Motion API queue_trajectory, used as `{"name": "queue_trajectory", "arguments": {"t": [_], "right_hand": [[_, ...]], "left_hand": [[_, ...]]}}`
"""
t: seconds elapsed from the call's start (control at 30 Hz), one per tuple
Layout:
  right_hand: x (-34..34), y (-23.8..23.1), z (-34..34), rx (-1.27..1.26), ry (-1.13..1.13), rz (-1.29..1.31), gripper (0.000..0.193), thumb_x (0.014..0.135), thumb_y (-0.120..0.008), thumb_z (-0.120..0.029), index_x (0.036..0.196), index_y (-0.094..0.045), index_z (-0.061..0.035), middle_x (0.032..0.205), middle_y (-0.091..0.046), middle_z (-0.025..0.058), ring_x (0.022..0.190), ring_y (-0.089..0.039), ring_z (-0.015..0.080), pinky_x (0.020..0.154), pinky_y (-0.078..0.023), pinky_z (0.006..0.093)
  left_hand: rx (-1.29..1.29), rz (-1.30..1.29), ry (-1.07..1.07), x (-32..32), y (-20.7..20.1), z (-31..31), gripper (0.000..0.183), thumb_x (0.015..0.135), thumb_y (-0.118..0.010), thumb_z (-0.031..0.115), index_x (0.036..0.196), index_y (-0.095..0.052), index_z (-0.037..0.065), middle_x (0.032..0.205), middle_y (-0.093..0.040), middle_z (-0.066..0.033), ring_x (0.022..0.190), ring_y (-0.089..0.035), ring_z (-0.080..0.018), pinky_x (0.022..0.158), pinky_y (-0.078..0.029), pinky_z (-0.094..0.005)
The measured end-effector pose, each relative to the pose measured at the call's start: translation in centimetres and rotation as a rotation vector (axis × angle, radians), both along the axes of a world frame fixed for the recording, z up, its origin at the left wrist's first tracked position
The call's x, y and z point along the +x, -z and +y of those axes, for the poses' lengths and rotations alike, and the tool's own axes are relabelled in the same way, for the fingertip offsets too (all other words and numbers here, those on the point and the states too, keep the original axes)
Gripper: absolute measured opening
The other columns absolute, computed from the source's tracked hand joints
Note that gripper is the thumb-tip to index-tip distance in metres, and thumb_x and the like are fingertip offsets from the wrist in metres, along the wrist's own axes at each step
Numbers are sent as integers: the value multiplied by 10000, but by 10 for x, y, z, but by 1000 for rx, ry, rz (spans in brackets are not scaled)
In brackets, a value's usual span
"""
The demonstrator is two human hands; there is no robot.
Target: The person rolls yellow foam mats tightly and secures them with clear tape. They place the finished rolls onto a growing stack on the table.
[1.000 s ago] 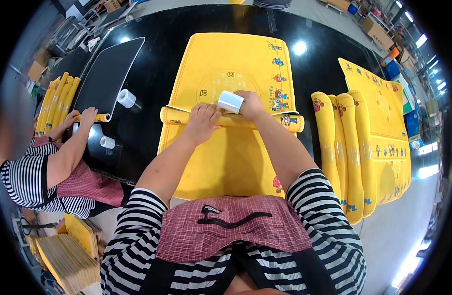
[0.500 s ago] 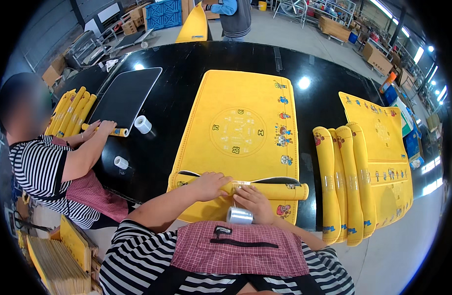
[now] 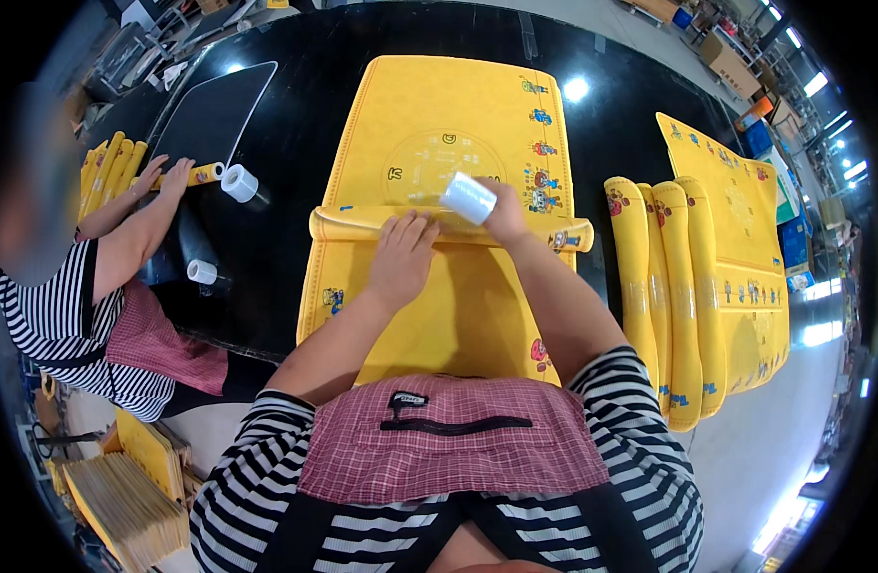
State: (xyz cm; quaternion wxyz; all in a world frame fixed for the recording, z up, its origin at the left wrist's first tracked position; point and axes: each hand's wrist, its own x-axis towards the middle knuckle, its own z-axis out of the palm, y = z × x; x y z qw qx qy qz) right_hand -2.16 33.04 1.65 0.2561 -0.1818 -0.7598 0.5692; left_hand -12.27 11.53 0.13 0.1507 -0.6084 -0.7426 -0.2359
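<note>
A yellow rolled-up mat (image 3: pixel 348 223) lies crosswise on a flat yellow mat (image 3: pixel 425 95) printed with cartoon figures. On the middle of the roll rests my left hand (image 3: pixel 406 250), its fingers stretched out and pressing down. My right hand (image 3: pixel 504 216) grips a roll of clear tape (image 3: pixel 470 199), held tilted just above the far side of the rolled mat. Part of that hand's grip is hidden behind the tape.
Several finished yellow rolls (image 3: pixel 680 296) lie on another mat (image 3: pixel 749 248) at the right. To the left, a co-worker's hands (image 3: pixel 174 174) hold a small roll beside a tape roll (image 3: pixel 238 183); another tape roll (image 3: pixel 202 272) stands nearer. Stacked yellow mats (image 3: pixel 124 506) sit lower left.
The tape has gone from the near side of the rolled mat, up over it to the far side, in my right hand. The view has tilted, and the rolled mat now lies farther from me.
</note>
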Motion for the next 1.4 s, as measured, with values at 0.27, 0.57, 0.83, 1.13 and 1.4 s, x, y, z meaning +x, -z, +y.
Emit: {"name": "queue_trajectory", "arguments": {"t": [0.27,0.57,0.83,1.13,1.4], "right_hand": [[-24,-10,26,108,-112,-31,256,911,-741,-123,1154,-749,-44,1070,-761,101,971,-716,209,863,-558,343],[0,-6,-15,552,-84,-143,448,796,-805,-61,1238,-732,-83,1264,-732,136,1185,-690,329,1063,-514,410],[197,-57,-70,39,123,-564,405,916,-687,-99,1317,-645,-64,1083,-751,222,949,-751,342,896,-578,448],[300,-55,-32,-26,428,-1202,390,881,-663,-246,1155,-643,30,1028,-751,248,999,-727,395,870,-554,489],[271,-106,-85,-262,353,-259,836,974,-745,-399,1576,-341,18,1221,-701,216,1164,-667,292,998,-514,380]], "left_hand": [[-331,-41,-27,-64,-18,67,762,816,-828,380,1440,-510,79,1397,-553,-111,1357,-483,-308,1157,-352,-512],[-573,-12,-63,-97,-26,107,548,808,-809,387,1229,-622,90,1183,-629,-121,1152,-597,-337,985,-490,-473],[-558,-99,-6,-92,-40,108,714,776,-846,535,1229,-621,31,1235,-643,-173,1178,-613,-362,1011,-504,-465],[-703,-844,61,10,-56,56,681,922,-774,346,1441,-496,5,1277,-677,-197,1113,-683,-328,970,-548,-429],[-350,-1693,389,122,-101,60,692,1045,-646,253,1586,-311,-21,1484,-531,-190,1314,-556,-263,1121,-438,-399]]}}
